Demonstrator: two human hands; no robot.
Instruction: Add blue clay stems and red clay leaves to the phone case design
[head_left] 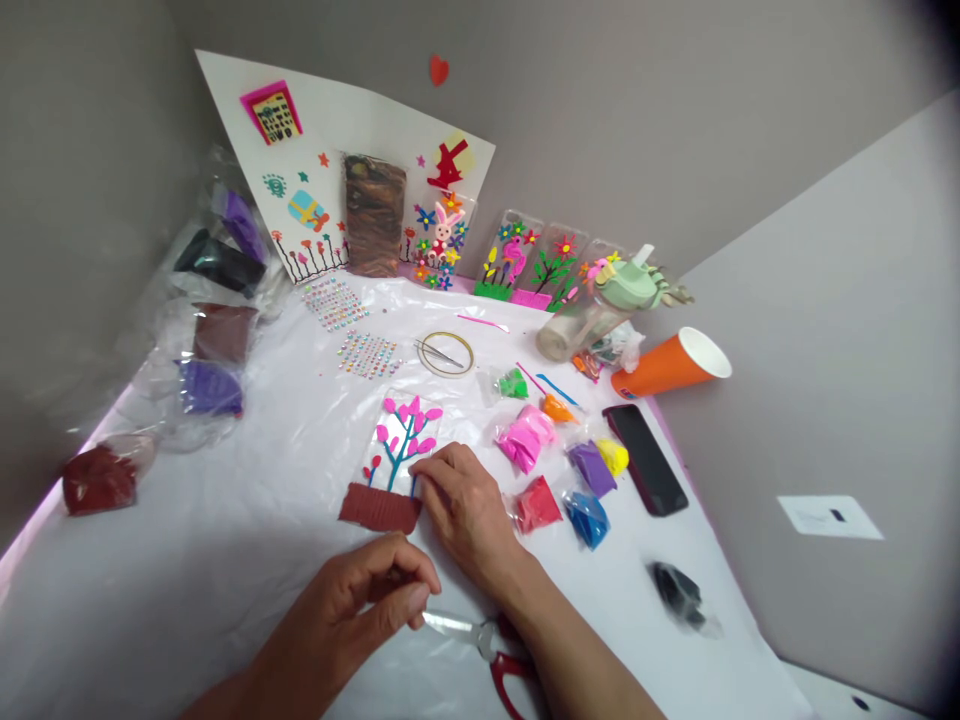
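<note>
A clear phone case lies on the white sheet, decorated with a brown clay base, a teal clay tree with pink petals and small red buds. My right hand rests at the case's right edge. Its fingertips are pressed together by a short blue clay stem; whether they grip anything is hidden. Nearer to me, my left hand hovers below the case with curled fingers and thumb brought together. Anything between them cannot be made out. Red-handled scissors lie partly under my right forearm.
Bagged clay surrounds the case: pink, red, blue and purple. A phone, orange cup and bottle stand or lie right. Gem stickers and tweezers lie behind; decorated cases lean against the wall.
</note>
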